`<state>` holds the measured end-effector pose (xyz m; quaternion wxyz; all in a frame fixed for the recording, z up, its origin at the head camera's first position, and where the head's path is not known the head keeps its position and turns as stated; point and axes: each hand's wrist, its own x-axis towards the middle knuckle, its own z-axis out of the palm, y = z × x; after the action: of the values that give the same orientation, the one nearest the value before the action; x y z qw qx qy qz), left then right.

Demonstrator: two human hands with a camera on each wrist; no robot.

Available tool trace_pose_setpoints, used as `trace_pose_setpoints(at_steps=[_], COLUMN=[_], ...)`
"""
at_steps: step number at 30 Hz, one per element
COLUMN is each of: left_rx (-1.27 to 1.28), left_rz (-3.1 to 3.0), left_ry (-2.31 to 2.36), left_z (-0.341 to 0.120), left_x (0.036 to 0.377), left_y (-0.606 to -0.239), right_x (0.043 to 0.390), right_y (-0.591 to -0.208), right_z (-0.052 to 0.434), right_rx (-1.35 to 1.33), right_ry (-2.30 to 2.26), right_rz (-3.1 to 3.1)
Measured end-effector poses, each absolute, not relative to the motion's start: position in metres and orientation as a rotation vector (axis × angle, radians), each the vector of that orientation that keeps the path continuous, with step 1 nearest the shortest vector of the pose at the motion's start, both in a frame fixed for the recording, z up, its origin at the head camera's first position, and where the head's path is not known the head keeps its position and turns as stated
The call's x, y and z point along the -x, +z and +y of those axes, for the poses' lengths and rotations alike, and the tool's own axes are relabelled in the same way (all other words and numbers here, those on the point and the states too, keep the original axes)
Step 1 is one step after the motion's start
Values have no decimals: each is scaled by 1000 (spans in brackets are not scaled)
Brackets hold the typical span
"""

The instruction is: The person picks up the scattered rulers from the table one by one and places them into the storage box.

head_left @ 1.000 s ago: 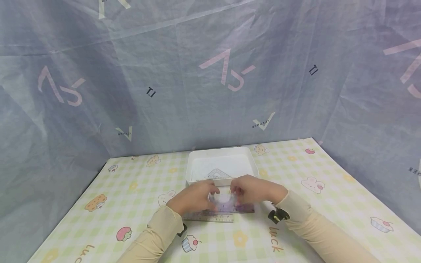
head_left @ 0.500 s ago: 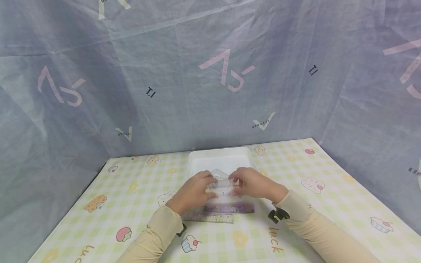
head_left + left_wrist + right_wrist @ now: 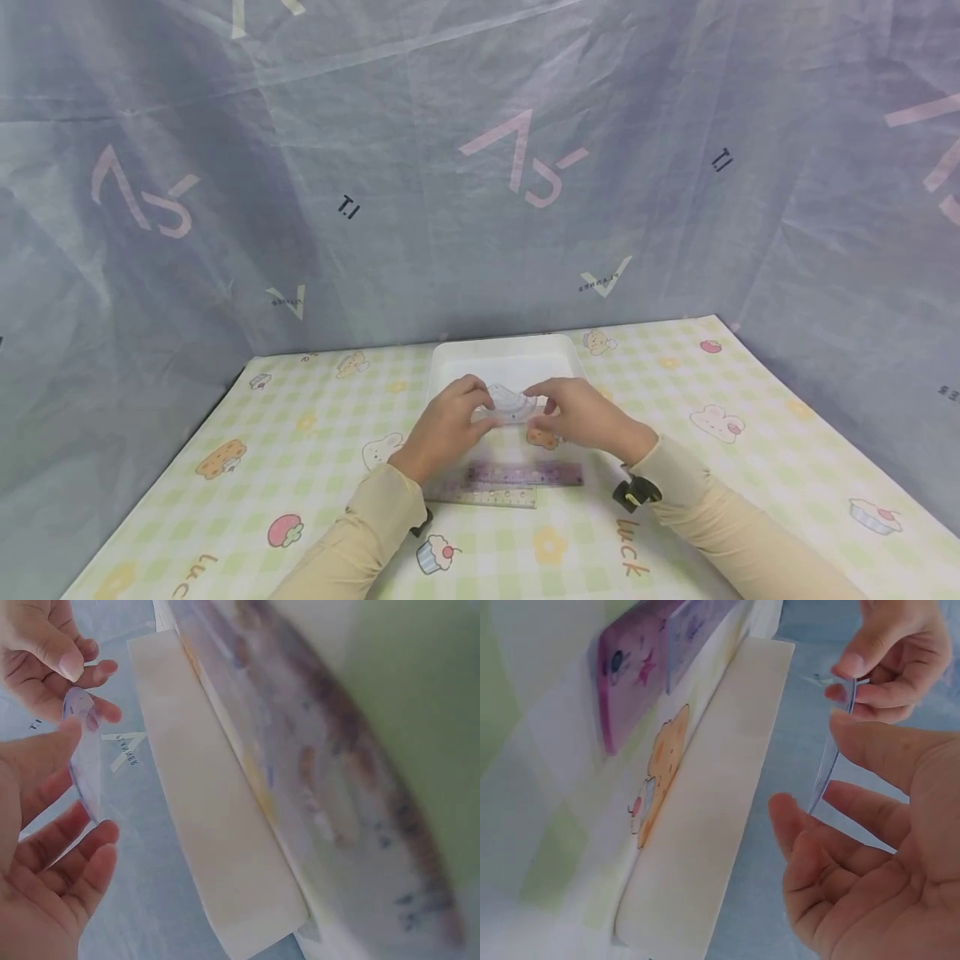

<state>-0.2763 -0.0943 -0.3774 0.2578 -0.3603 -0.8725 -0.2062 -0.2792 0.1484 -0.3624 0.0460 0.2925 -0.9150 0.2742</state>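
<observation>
Grey-blue fabric printed with pale pink marks hangs behind and to both sides of a table covered in a yellow-and-green checked cloth [image 3: 315,467] with cartoon cakes and bears. Near the back of that cloth stands a white rectangular plastic tray [image 3: 450,362], which serves as the landmark for the rest.

Both hands meet just above the tray's near rim. They share a clear, semicircular plastic protractor [image 3: 512,403], lifted off the cloth and held over the near edge of the tray. The left hand [image 3: 444,425] pinches the protractor's left end, thumb on one face and curled fingers on the other. The right hand [image 3: 581,414] pinches the right end in the same way. In the right wrist view the protractor [image 3: 826,754] appears edge-on as a thin clear blade, with the right thumb against it and the other fingers loosely curved below.

On the cloth in front of the tray, nearer the person, lie two straight rulers side by side and touching: a purple translucent plastic ruler [image 3: 525,474] closer to the tray, and a clear plastic ruler [image 3: 483,497] just beyond it toward the person. Both arms wear beige sleeves [image 3: 697,508].
</observation>
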Motion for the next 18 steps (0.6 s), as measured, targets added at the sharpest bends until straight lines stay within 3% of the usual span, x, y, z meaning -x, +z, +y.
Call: trace_pose_setpoints(at_steps=[10,18], left_rx=[976,938], left_rz=[-2362,-2620], left_ry=[-557,-505], left_z=[-95,-97], left_x=[286,293], left_y=[-378,-377], right_x=[286,288], right_y=[-370,-379], right_z=[152,152], right_rx=[-1027,-920], right_ry=[772,651], right_rz=[-2749,-2911])
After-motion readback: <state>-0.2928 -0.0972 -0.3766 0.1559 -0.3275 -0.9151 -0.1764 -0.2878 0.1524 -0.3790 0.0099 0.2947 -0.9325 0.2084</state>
